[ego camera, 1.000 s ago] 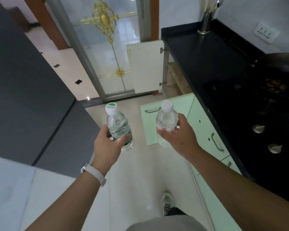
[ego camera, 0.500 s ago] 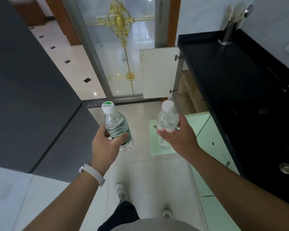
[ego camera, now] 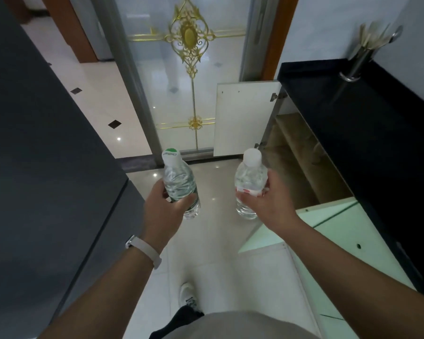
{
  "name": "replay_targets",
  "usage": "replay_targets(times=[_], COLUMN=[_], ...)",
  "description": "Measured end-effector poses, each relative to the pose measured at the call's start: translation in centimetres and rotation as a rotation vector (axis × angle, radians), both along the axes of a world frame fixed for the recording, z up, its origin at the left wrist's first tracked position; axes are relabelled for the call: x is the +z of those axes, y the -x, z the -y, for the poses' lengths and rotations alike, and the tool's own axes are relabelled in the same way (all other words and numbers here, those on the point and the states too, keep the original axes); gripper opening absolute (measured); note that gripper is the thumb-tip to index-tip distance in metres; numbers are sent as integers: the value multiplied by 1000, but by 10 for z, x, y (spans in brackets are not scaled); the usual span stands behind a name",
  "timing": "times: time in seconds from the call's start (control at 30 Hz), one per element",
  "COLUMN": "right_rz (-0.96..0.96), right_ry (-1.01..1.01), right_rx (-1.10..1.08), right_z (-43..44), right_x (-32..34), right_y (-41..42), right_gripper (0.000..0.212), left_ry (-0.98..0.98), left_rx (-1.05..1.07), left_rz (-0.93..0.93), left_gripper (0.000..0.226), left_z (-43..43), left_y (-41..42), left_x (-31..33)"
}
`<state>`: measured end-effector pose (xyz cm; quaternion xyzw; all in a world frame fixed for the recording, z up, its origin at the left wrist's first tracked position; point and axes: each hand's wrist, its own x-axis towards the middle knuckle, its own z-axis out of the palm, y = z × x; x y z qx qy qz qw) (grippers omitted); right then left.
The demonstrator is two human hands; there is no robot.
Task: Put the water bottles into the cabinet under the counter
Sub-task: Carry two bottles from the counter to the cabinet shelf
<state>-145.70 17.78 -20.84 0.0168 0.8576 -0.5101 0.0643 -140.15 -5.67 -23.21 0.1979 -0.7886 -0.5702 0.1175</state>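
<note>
In the head view, a person stands on the pale tiled floor (ego camera: 220, 260) with both bare arms held forward, one water bottle in each hand. The left hand (ego camera: 165, 211) has its fingers (ego camera: 189, 200) clamped around the lower body of the green-capped bottle (ego camera: 179, 184), which stands nearly upright, tilted slightly away. A pale wristband (ego camera: 145, 250) circles the left wrist. The right hand (ego camera: 267, 201) has its fingers closed on the middle of the white-capped bottle (ego camera: 250, 182), at its red and white label; this bottle is also roughly upright. Both bottles are held in the air to the left of the black counter (ego camera: 367, 133), the white-capped one nearer to it, the two well apart from each other. Under the counter the cabinet (ego camera: 301, 162) is open, its white door (ego camera: 242, 118) swung out to the left, showing a brownish interior. A pale green door (ego camera: 328, 223) hangs open just below the right hand. A metal utensil holder (ego camera: 357, 62) stands on the counter's far end. Beyond the bottles stands a glass door (ego camera: 189, 77) with gold ornament.
</note>
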Motion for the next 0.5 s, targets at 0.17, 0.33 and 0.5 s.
replay_targets(times=[0.17, 0.33, 0.5], right_rz=[-1, -18, 8], right_ry=[33, 41, 44], right_rx=[-28, -45, -109], right_z=[53, 67, 58], right_x=[13, 20, 9], right_y=[28, 58, 98], right_gripper=[63, 58, 56], left_ry=[-38, -52, -55], left_rx=[-18, -54, -105], left_rz=[30, 67, 73], left_gripper=[42, 44, 43], left_z=[52, 69, 63], left_y=[49, 94, 147], left_x=[-3, -5, -4])
